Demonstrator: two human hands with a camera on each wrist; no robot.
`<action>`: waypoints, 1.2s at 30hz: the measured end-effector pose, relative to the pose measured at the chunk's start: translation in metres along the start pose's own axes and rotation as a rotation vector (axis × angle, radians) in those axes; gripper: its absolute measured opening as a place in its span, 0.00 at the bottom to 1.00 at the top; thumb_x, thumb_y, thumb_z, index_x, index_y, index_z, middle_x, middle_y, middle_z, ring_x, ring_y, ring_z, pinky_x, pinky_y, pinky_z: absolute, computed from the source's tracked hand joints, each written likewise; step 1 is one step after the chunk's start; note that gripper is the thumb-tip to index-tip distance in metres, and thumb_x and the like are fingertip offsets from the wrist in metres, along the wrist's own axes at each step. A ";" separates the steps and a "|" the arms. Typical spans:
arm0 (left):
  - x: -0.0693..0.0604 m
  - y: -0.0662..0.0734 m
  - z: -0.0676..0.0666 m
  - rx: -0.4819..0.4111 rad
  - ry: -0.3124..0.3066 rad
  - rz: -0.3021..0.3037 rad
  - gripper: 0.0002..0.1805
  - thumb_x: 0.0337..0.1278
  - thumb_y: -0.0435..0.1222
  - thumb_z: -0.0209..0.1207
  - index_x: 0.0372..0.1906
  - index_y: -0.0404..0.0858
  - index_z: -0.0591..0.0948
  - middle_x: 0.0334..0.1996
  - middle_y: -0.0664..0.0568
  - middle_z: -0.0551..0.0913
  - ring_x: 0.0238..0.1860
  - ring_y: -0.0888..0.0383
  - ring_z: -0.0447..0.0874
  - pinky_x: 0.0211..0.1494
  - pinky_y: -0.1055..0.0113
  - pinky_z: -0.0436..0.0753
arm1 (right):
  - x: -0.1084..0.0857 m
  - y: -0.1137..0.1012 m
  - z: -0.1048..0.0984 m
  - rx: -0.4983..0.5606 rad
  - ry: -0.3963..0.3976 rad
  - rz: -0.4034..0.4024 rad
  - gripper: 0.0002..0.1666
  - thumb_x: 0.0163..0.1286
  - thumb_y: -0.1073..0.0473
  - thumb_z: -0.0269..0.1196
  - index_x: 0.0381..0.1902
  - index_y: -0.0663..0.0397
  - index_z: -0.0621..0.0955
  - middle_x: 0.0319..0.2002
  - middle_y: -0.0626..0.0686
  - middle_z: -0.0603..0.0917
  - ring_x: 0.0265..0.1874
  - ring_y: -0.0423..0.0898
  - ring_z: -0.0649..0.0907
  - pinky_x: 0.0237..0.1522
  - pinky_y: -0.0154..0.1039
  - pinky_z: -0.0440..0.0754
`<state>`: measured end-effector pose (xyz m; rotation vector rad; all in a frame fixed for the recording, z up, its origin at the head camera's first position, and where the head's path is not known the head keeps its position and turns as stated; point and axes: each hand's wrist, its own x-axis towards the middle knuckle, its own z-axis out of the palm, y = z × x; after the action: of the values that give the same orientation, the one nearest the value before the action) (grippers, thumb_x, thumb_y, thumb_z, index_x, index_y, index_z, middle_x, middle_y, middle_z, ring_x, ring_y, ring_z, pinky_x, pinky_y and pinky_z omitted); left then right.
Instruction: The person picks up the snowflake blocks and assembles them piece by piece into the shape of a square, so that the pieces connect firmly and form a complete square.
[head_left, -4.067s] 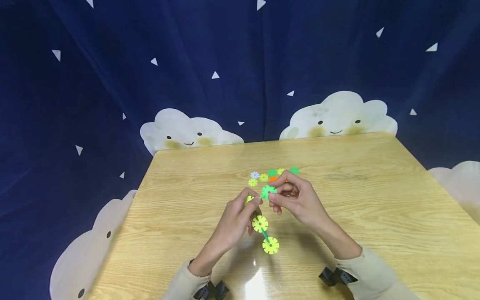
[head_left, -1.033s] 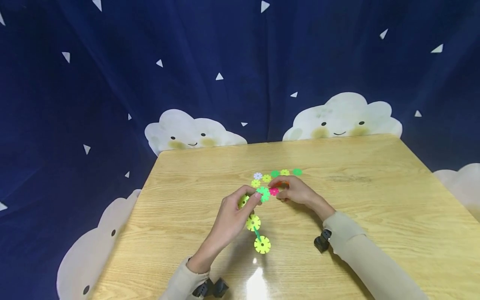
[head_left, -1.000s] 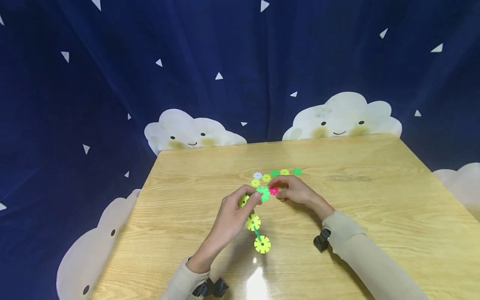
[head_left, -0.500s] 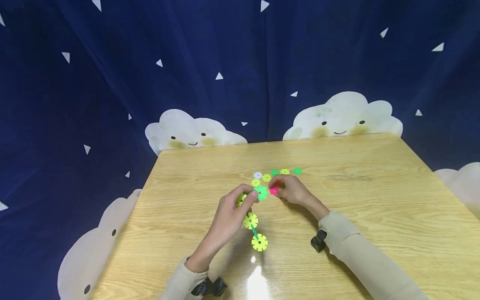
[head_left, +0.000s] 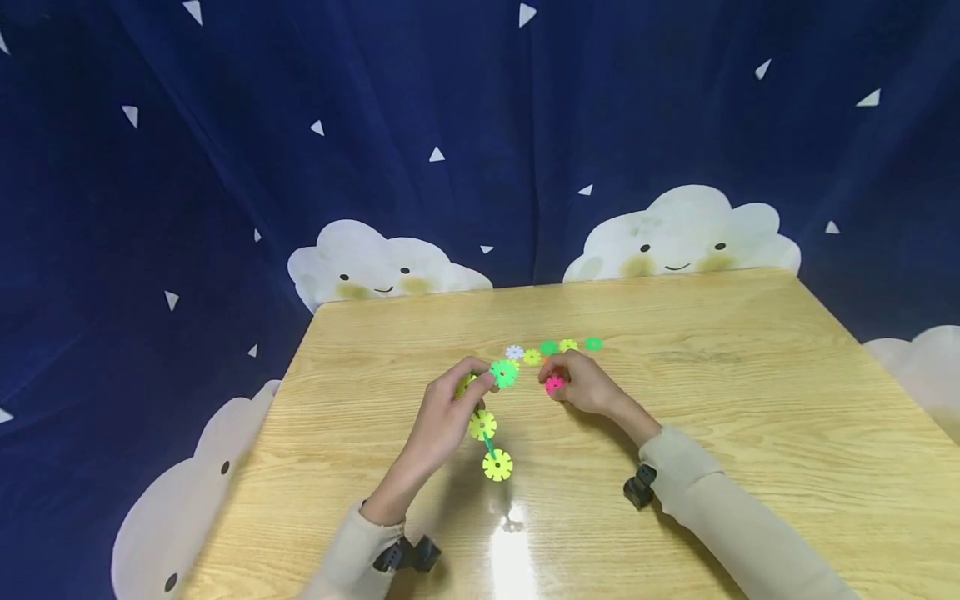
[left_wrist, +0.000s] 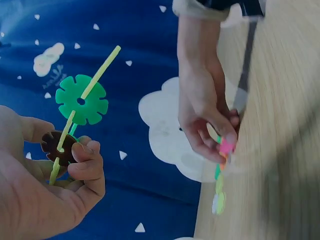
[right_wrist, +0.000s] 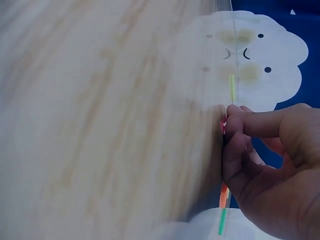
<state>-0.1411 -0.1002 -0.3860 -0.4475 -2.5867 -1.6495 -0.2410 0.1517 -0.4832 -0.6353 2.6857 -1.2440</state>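
My left hand [head_left: 446, 408] pinches a linked chain of notched plastic discs above the table. A bright green disc [head_left: 504, 373] sticks out at its top, and yellow discs [head_left: 483, 425] hang below, joined by a green one seen edge-on. In the left wrist view a dark disc [left_wrist: 59, 149] sits between the thumb and fingers, below a green disc [left_wrist: 82, 111]. My right hand [head_left: 588, 385] pinches a pink disc [head_left: 554, 384] low over the table, to the right of the chain. Its fingers mostly hide that disc in the right wrist view.
Behind my hands several loose discs lie in a rough row: a pale lilac one [head_left: 513, 352], yellow ones [head_left: 568, 344] and green ones [head_left: 593, 343]. An orange piece is partly hidden by my right hand. A dark blue curtain [head_left: 420, 83] borders the wooden table [head_left: 712, 400].
Four seconds ago my right hand held the green disc at the chain; it has since let go and taken the pink disc. My left hand has moved left and slightly up, carrying the chain.
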 end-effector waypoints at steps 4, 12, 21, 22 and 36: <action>0.012 -0.006 -0.005 -0.002 -0.003 -0.022 0.15 0.79 0.47 0.52 0.50 0.44 0.85 0.39 0.50 0.85 0.33 0.55 0.80 0.37 0.60 0.79 | -0.003 -0.001 -0.002 0.031 -0.020 0.026 0.13 0.62 0.77 0.70 0.44 0.62 0.85 0.34 0.54 0.82 0.26 0.45 0.77 0.35 0.37 0.79; 0.026 -0.020 -0.011 -0.029 0.002 -0.057 0.16 0.79 0.46 0.50 0.50 0.42 0.85 0.41 0.49 0.85 0.34 0.54 0.79 0.38 0.60 0.77 | -0.009 0.000 -0.007 0.176 -0.029 0.060 0.07 0.70 0.78 0.61 0.41 0.66 0.83 0.33 0.57 0.81 0.23 0.47 0.80 0.25 0.34 0.80; 0.029 -0.027 -0.013 -0.022 0.002 -0.075 0.15 0.79 0.46 0.49 0.49 0.46 0.85 0.45 0.43 0.85 0.37 0.53 0.80 0.43 0.59 0.78 | -0.019 -0.003 -0.007 0.321 -0.055 0.100 0.03 0.77 0.72 0.58 0.43 0.65 0.79 0.34 0.59 0.79 0.25 0.48 0.79 0.25 0.34 0.78; 0.028 -0.028 -0.013 -0.016 0.004 -0.078 0.15 0.79 0.46 0.49 0.50 0.46 0.85 0.44 0.44 0.85 0.37 0.53 0.80 0.43 0.59 0.78 | -0.021 -0.005 -0.006 0.341 -0.053 0.102 0.03 0.77 0.70 0.58 0.44 0.65 0.79 0.35 0.59 0.78 0.25 0.48 0.79 0.25 0.33 0.77; 0.022 -0.026 -0.008 -0.038 -0.021 -0.071 0.16 0.79 0.46 0.53 0.52 0.43 0.86 0.36 0.50 0.86 0.32 0.56 0.76 0.38 0.63 0.75 | -0.041 -0.076 -0.022 0.613 0.151 -0.072 0.08 0.78 0.61 0.61 0.44 0.63 0.79 0.32 0.56 0.76 0.20 0.46 0.77 0.26 0.40 0.78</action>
<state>-0.1696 -0.1129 -0.4014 -0.3810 -2.6199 -1.7273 -0.1856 0.1403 -0.4149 -0.5604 2.1935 -2.0697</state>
